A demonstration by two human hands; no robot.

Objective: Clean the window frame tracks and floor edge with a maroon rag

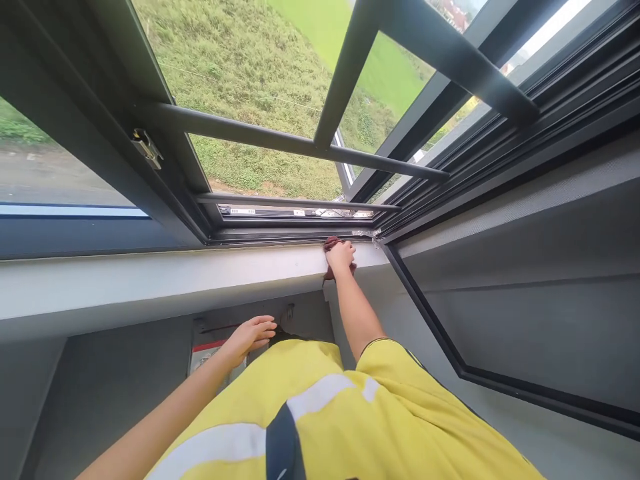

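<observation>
The white sill point(200, 273) bears a dark red cloth point(331, 244) near its right end, bunched across to the front edge. The right hand point(341, 256) has its grip closed on this cloth. Below the sill, the left hand point(253, 335) is near the yellow shirt point(400, 413), its grip open and fingers extended. Dark bars point(250, 133) stand above the sill; a metal latch point(147, 148) sits above its left part.

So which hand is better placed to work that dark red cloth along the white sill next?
Probably the right: the right hand holds the dark red cloth at the white sill. The left hand is apart from both, holding nothing visible.
</observation>
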